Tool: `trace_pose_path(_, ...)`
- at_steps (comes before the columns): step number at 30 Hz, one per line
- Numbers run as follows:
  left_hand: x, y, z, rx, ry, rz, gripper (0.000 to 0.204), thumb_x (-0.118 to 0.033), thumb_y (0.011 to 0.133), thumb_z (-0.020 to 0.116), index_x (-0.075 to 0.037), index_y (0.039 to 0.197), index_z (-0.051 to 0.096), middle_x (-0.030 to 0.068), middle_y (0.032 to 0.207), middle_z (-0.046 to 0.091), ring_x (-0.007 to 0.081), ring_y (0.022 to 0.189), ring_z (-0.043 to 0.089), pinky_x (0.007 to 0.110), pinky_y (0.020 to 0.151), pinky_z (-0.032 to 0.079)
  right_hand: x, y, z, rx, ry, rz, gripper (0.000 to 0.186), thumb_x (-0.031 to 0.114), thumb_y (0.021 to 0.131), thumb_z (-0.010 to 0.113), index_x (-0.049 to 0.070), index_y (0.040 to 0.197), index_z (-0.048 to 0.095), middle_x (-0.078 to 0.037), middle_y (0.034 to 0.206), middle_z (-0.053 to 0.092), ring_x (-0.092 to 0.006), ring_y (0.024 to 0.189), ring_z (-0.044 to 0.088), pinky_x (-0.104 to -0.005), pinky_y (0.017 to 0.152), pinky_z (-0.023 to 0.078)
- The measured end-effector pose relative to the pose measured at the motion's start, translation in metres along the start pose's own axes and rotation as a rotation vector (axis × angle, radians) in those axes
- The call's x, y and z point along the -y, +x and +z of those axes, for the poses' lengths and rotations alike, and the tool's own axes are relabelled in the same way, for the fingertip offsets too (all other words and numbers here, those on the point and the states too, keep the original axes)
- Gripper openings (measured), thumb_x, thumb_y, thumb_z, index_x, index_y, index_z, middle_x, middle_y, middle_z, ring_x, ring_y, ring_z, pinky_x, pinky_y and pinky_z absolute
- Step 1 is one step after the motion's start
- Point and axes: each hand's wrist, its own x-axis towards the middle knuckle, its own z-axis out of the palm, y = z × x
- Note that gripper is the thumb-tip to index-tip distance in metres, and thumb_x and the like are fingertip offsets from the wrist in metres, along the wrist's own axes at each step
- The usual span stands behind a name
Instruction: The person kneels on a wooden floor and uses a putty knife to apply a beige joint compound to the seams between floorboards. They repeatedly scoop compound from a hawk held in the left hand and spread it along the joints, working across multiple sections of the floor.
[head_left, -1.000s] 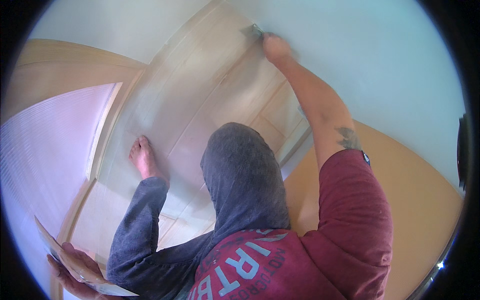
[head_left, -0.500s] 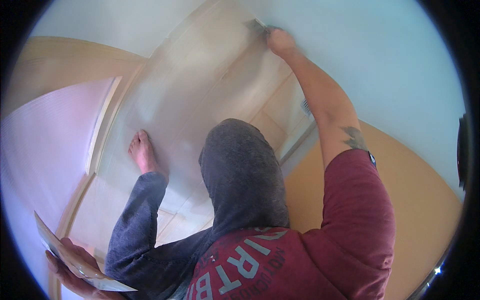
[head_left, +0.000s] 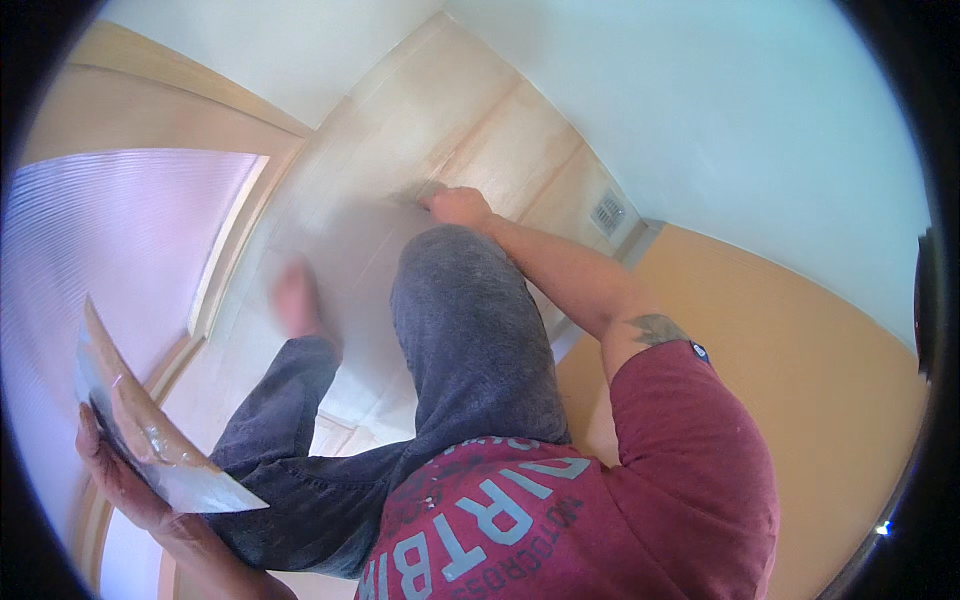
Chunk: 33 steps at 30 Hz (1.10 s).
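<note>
Low at the left, my left hand (head_left: 115, 480) supports a thin, pale, flat plate (head_left: 225, 495) from underneath, its fingers partly hidden. A smear of wet tan paste (head_left: 150, 425) lies along the tilted plate. Farther forward, just beyond my raised knee, my right hand (head_left: 460, 207) is closed on a flat-bladed spreader (head_left: 418, 193). The blade is blurred and rests on or close to the beige tiled floor (head_left: 385, 235); I cannot tell if it touches.
My bare foot (head_left: 297, 295) stands on the tiles. At the left is a wooden door frame (head_left: 232, 240) with a translucent ribbed panel (head_left: 120, 230). A floor drain grate (head_left: 608, 213) sits by the white wall (head_left: 720, 120). An orange-tan panel (head_left: 760, 370) stands at the right.
My right hand with the spreader has come back from the far wall corner toward my knee, moving left and nearer. The left hand and plate have risen slightly.
</note>
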Motion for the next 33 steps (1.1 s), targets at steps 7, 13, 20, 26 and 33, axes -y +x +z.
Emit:
trace_pose_path(7,0.010,-0.013,-0.029,-0.462,0.027,0.033,0.042,-0.028,0.108,0.049,0.000,0.139,0.060,0.0103,0.138,0.062,0.0194,0.126,0.059,0.036,0.114,0.042,-0.030,0.001,-0.035,-0.262,0.408,0.612,0.035,0.025,0.092,0.057,-0.005,0.103,0.069,-0.031,0.095,0.072,-0.0421,0.093,0.073,-0.0514,0.086,0.058)
trace_pose_path(13,0.009,-0.014,-0.039,-0.489,0.101,0.026,0.042,-0.027,0.108,0.049,-0.001,0.139,0.059,0.0111,0.139,0.062,0.0186,0.128,0.058,0.035,0.113,0.042,-0.036,0.059,-0.016,-0.302,0.223,0.808,0.036,0.028,0.093,0.058,-0.004,0.100,0.073,-0.030,0.111,0.071,-0.0352,0.109,0.071,-0.0467,0.091,0.056)
trace_pose_path(20,-0.003,-0.010,-0.024,-0.090,0.008,-0.194,0.037,-0.032,0.105,0.056,-0.003,0.125,0.064,0.0090,0.118,0.070,0.0172,0.098,0.069,0.029,0.087,0.055,0.020,0.135,-0.033,-0.227,0.064,0.552,0.036,0.028,0.093,0.058,0.002,0.105,0.078,-0.019,0.118,0.072,-0.0342,0.112,0.069,-0.0434,0.096,0.055)
trace_pose_path(26,0.002,-0.009,-0.032,-0.396,-0.004,-0.119,0.036,-0.032,0.104,0.057,-0.003,0.123,0.065,0.0081,0.118,0.070,0.0154,0.104,0.066,0.030,0.093,0.052,0.006,0.067,-0.006,-0.352,0.359,0.858,0.043,0.035,0.089,0.063,-0.004,0.101,0.076,-0.025,0.114,0.071,-0.0383,0.110,0.069,-0.0452,0.097,0.055)
trace_pose_path(33,-0.003,-0.011,-0.042,-0.235,0.036,-0.193,0.036,-0.031,0.104,0.058,-0.003,0.124,0.065,0.0082,0.124,0.067,0.0167,0.110,0.064,0.032,0.099,0.049,0.015,0.110,0.007,-0.293,0.141,0.443,0.034,0.030,0.089,0.065,-0.001,0.097,0.078,-0.024,0.110,0.073,-0.0387,0.108,0.069,-0.0466,0.093,0.056)
